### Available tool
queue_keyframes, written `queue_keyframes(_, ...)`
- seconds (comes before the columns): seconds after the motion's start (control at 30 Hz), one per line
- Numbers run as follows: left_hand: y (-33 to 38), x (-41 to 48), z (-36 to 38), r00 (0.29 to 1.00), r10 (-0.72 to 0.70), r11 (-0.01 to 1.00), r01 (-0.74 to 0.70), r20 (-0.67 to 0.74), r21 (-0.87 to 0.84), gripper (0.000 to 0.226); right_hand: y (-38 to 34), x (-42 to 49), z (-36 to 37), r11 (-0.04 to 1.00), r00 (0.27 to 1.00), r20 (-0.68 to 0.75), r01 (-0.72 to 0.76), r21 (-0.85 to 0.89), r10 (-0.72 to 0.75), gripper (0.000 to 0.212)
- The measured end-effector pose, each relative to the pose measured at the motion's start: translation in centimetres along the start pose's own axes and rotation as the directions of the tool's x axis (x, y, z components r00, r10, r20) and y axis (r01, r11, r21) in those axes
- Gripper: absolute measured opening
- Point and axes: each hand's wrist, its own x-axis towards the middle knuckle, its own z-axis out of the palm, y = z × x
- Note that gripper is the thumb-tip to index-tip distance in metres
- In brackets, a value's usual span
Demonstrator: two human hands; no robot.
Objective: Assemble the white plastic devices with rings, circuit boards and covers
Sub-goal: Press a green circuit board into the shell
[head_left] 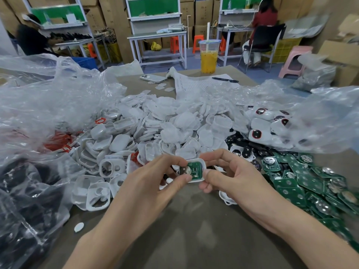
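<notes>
**Holding a half-built device between both hands**

Pinching from either side, both hands hold a white shell [202, 164] just above the brown table [194, 233]. A green circuit board [195, 168] sits inside the shell, face up, with a round silver coin cell [183, 170] at its left end. The left hand [155, 183] grips the shell's left end tightly between thumb and forefinger, the thumb tip lying on the board's lower edge. The right hand [233, 177] grips the shell's right end the same way, thumb below and forefinger curled over the top.

Just behind the shell spreads a big heap of white housings [165, 129]. Right of the shell lies a pile of green boards [303, 183], and beyond them, up and to the right, finished devices [260, 133] with red-ringed dark windows rest on clear plastic. Far left of the shell, red rings [58, 140] show through crumpled bags, and black parts [25, 191] fill a bag nearer the person. A small white oval piece [79, 227] lies alone on the table, down and left of the shell. Well behind the shell stand a cup of orange drink [208, 57], a phone [153, 78], a printed sheet [194, 82] and a pen [225, 80]
</notes>
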Motion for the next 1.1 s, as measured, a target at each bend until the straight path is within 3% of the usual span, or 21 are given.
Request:
queue_keyframes(0.57,0.3,-0.11,0.23,0.994,0.082,0.996,-0.078,-0.072,0.051,0.023,0.03,0.08,0.08,0.999,1.0,0.024,0.015,0.039,-0.016,0.019)
queue_keyframes(1.1,0.77,-0.1,0.89,0.993,0.061,0.996,-0.067,-0.102,-0.059,0.014,0.01,0.04,0.16,0.998,0.998,0.045,0.029,0.06,-0.032,0.02)
